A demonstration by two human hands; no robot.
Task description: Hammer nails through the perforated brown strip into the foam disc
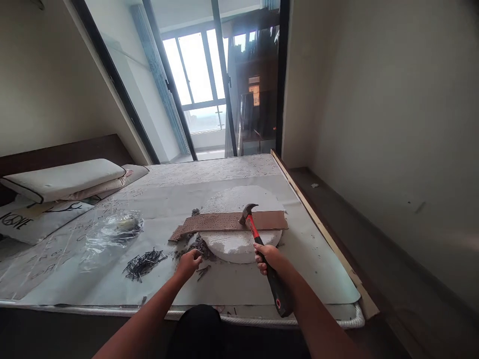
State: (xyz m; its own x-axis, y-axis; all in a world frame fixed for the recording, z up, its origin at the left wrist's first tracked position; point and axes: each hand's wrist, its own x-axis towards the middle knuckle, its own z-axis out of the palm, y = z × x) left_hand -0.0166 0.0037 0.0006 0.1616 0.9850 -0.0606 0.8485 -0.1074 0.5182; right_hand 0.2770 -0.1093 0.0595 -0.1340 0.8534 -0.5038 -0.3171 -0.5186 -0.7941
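My right hand point(270, 258) is wrapped round the black and red handle of a claw hammer point(253, 225), whose head is over a brown board point(220, 222) dotted with small holes. The board lies across a round white foam disc point(234, 245). My left hand point(190, 262) is closed, fingertips pinched together beside a dark crumbly heap point(200, 244) at the disc's near left edge; what it holds, if anything, is too small to make out. A few loose nails point(203, 271) lie just right of it, and a pile of nails point(144, 263) sits farther left.
A clear plastic bag point(112, 234) lies left on the pale sheet point(239, 286) that covers the mattress. Pillows point(67, 179) rest by the headboard point(108, 147). A wooden rail point(318, 219) runs along the right side, with a wall point(392, 149) beyond and a glass sliding door behind.
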